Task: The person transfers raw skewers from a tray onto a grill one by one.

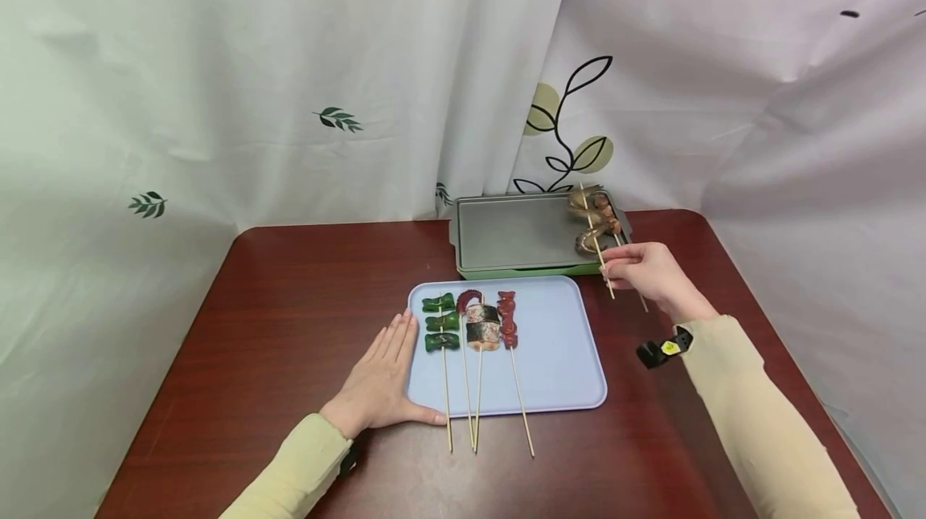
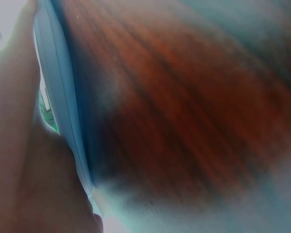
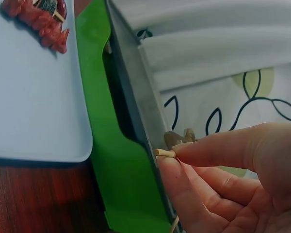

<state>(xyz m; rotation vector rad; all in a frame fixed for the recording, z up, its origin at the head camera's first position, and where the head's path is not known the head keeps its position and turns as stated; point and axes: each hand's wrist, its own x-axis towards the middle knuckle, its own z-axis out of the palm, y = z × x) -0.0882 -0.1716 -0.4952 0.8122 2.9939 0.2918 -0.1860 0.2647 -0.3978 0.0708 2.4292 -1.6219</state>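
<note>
My right hand pinches the bare stick of a skewer of curled grey-brown pieces, which look like shrimp, between thumb and fingertips. Its food end is over the right end of the green grill with a grey plate. Close up in the right wrist view, the stick's end shows in the pinch. My left hand rests flat with straight fingers along the left edge of a pale blue tray, its thumb at the front corner.
On the tray lie a green pepper skewer, a dark red curled skewer, a black-and-white banded skewer and a red meat skewer. A brown meat skewer is on the grill's right end. Curtains hang behind the wooden table.
</note>
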